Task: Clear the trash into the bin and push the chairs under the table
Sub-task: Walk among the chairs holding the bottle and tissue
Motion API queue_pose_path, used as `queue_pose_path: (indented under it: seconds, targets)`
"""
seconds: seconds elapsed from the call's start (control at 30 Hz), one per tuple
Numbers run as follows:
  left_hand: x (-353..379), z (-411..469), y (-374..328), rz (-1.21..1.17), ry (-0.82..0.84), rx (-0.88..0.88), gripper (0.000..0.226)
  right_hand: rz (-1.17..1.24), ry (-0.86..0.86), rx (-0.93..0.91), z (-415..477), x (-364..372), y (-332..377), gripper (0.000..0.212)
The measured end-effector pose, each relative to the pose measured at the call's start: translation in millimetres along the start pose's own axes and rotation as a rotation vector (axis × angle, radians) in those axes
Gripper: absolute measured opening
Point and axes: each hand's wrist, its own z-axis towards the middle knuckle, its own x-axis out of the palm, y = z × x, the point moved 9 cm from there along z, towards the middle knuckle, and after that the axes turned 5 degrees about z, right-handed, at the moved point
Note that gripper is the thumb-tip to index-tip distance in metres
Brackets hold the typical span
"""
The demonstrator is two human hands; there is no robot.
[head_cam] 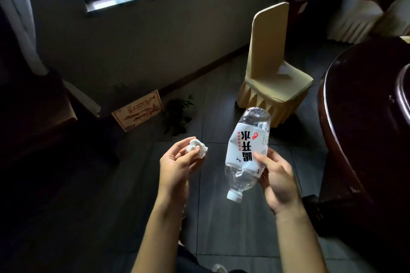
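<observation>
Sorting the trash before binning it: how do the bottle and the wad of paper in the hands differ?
The bottle is clear crumpled plastic with a printed label and white cap; the paper wad is plain white and balled up. The bottle is far larger than the paper wad. The right hand holds the bottle cap-down; the left hand pinches the paper wad at its fingertips. Both are held above the floor.

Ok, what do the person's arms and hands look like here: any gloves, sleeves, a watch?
Both are bare. The left hand and right hand wear no gloves, and no rings, watch or wristband show. Both forearms are uncovered to the frame's bottom edge, with no sleeve in view.
</observation>
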Motion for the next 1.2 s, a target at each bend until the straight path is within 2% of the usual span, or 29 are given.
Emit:
queue_pose_path:
  seconds: [0.23,0.47,0.83,1.2]
  targets:
    - [46.9,151.3,-58.5,0.051,0.169,-0.046,0.023,-0.002,-0.154,-0.092,102.7,65.8,17.8,0.021]
    - [98.6,263.2,-100.4,-0.014,0.309,-0.122,0.027,0.057,-0.264,-0.146,171.5,103.9,43.1,0.024]
    - [215.1,372.3,-73.3,0.052,0.388,-0.204,0.027,0.102,-0.431,-0.167,296.0,72.9,91.4,0.025]
    - [398.1,487.5,-60.5,0.192,0.43,-0.204,0.03,0.081,-0.45,-0.224,463.5,33.4,217.4,0.025]
